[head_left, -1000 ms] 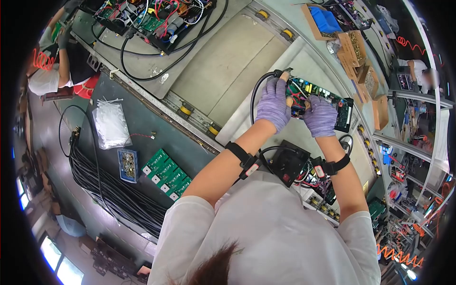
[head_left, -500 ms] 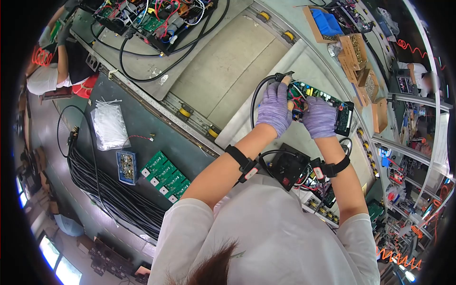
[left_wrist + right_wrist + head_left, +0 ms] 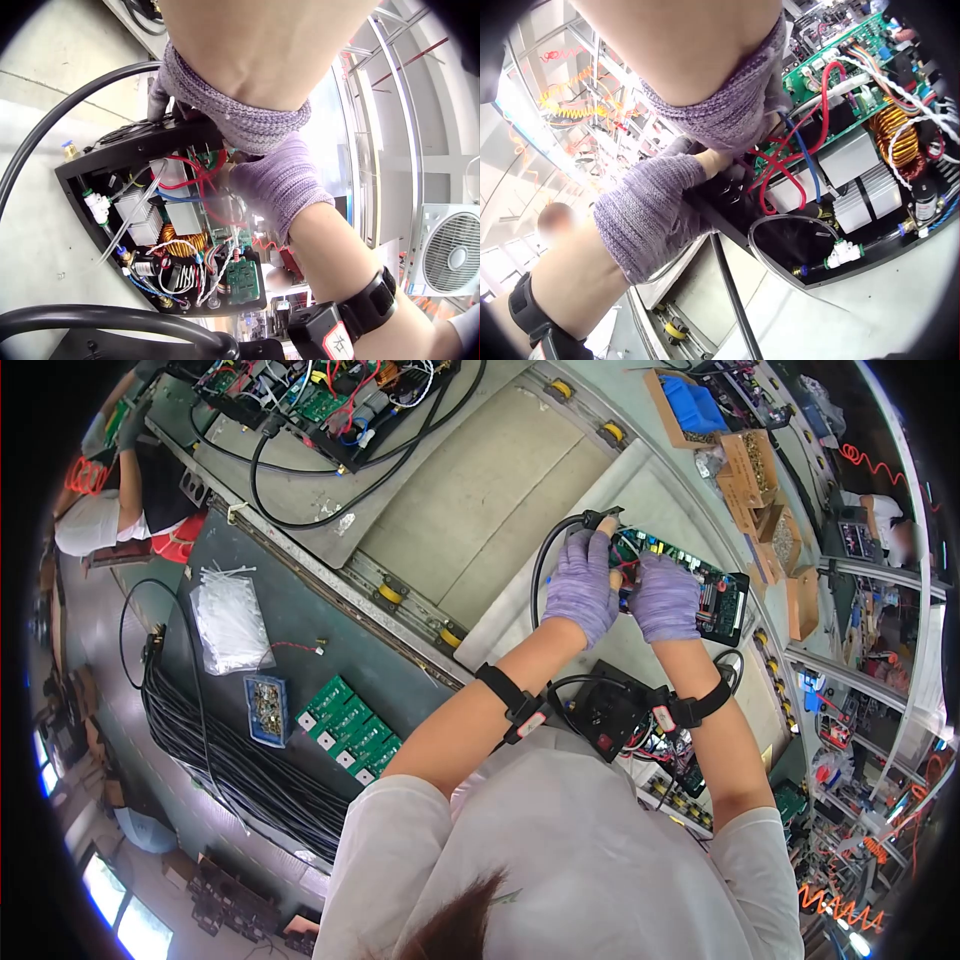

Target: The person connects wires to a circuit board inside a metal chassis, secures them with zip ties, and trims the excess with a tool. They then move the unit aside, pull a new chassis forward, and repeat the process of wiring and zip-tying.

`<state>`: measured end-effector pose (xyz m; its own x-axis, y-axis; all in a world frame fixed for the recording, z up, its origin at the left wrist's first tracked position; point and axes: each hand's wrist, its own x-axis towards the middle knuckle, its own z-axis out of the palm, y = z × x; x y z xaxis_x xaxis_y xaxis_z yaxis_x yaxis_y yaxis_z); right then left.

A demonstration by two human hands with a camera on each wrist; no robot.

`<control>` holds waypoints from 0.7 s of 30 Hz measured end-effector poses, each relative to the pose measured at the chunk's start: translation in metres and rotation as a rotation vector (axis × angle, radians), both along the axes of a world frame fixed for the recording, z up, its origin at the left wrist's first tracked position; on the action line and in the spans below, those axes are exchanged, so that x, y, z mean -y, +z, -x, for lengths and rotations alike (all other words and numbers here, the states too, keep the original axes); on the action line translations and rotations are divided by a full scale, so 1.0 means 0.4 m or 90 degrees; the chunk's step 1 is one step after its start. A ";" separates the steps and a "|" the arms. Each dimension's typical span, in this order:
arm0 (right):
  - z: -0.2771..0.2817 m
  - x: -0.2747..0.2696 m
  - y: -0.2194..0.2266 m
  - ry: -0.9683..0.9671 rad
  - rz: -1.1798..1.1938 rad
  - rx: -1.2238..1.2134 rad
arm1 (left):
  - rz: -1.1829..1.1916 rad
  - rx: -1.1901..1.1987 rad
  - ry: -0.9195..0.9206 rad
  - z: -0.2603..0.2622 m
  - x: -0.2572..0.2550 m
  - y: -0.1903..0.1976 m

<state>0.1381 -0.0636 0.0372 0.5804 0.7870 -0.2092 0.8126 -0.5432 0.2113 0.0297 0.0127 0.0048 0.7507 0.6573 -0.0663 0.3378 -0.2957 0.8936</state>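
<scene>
A black metal chassis (image 3: 97, 161) stands open on the work surface, with a green circuit board (image 3: 810, 79), red and blue wires (image 3: 808, 154), silver heat sinks (image 3: 866, 199) and a copper coil (image 3: 184, 246) inside. My left hand (image 3: 583, 588), in a purple knit glove with bare fingertips, grips the chassis at its end panel, where a thick black cable (image 3: 543, 550) comes out. Gloved the same way, my right hand (image 3: 666, 600) reaches into the chassis beside the left one, near the red wires. Its fingertips are hidden, so I cannot tell what they hold.
Another black unit (image 3: 605, 705) lies close to my body. Left are green boards (image 3: 350, 730), a blue box of small metal parts (image 3: 267, 710), a bag of white ties (image 3: 232, 622) and bundled black cables (image 3: 240, 750). Cardboard boxes (image 3: 750, 470) stand at right; a wired unit (image 3: 340, 410) sits beyond.
My right hand has shifted a little left along the chassis, closer to my left hand. The left hand keeps its place at the end panel.
</scene>
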 end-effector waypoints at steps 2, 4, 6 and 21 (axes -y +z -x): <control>0.000 0.034 -0.002 -0.007 -0.106 -0.016 | -0.005 0.004 -0.007 0.004 -0.003 0.009; 0.005 0.051 -0.003 -0.010 -0.233 0.006 | -0.018 0.012 -0.004 0.007 -0.009 0.010; 0.008 0.069 -0.003 0.011 -0.334 0.018 | -0.032 0.022 0.003 0.007 -0.001 0.002; 0.005 -0.017 0.014 -0.170 -0.082 -0.034 | -0.035 0.008 0.012 0.000 -0.001 -0.005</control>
<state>0.1362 -0.0569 0.0427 0.7616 0.6296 -0.1534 0.6452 -0.7589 0.0882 0.0298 0.0129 0.0026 0.7393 0.6731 -0.0198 0.3320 -0.3388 0.8803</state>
